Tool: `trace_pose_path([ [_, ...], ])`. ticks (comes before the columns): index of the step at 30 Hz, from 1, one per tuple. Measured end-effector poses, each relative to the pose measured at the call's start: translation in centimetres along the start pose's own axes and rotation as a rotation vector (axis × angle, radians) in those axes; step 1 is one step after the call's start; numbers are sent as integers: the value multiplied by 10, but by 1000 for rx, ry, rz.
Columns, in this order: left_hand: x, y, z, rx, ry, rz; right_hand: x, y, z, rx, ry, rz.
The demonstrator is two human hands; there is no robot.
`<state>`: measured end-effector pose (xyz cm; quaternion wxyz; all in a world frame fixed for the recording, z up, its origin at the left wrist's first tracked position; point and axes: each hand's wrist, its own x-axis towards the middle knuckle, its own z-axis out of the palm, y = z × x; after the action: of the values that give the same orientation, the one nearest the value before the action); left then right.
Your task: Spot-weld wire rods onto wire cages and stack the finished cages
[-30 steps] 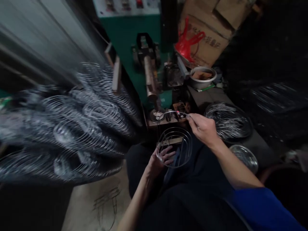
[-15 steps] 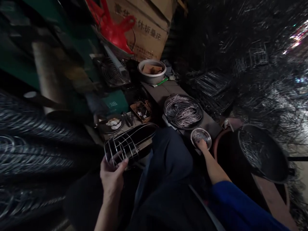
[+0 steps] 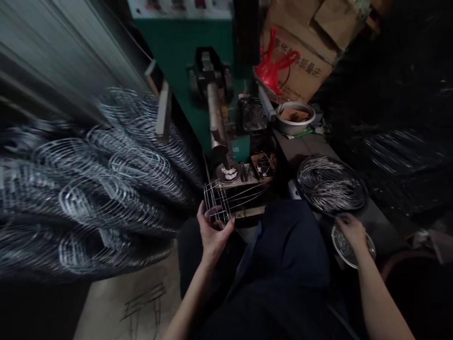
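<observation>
My left hand is closed round the near end of a wire frame, a small cage of thin metal rods with longer rods running off to the right. Beyond the frame hangs the thick metal arm of a green machine. Over the far rim of a small metal bowl is my right hand, fingers pinched together; what is between them, if anything, is too small to make out. Small shiny bits lie in the bowl. Behind it a dark round tray bears a coil of wire rods.
Stacked wire grilles fill the left side. Near the machine lie pliers, a small box of parts and a dish with white lumps. A grey basin, a red bag and cartons stand farther back.
The view has swung left, bringing the machine and stacked grilles into sight. My right hand has risen from inside the bowl to its far rim. My left hand keeps hold of the wire frame.
</observation>
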<state>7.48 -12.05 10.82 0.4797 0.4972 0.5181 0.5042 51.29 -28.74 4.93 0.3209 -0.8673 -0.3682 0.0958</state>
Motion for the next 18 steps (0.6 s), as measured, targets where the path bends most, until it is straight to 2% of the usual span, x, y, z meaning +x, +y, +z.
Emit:
trace_pose_path([
  [2, 0, 4, -5, 27, 5, 15, 10, -74, 10, 164, -110, -174],
  [4, -2, 9, -7, 53, 11, 32, 9, -160, 24, 279, -246, -470],
  [6, -3, 14, -9, 70, 18, 46, 2, -237, 40, 273, -312, -778],
  [8, -3, 18, -12, 84, 35, 59, -6, -292, 57, 212, -334, -1018],
  [9, -3, 20, -14, 96, 51, 64, -9, -309, 65, 179, -337, -1101],
  [11, 1, 21, -19, 133, 90, 69, -10, -328, 79, 141, -339, -1191],
  [15, 13, 20, -28, 207, 124, 101, -3, -335, 94, 142, -349, -1201],
  [18, 20, 17, -28, 205, 113, 112, 3, -338, 104, 86, -371, -1199],
])
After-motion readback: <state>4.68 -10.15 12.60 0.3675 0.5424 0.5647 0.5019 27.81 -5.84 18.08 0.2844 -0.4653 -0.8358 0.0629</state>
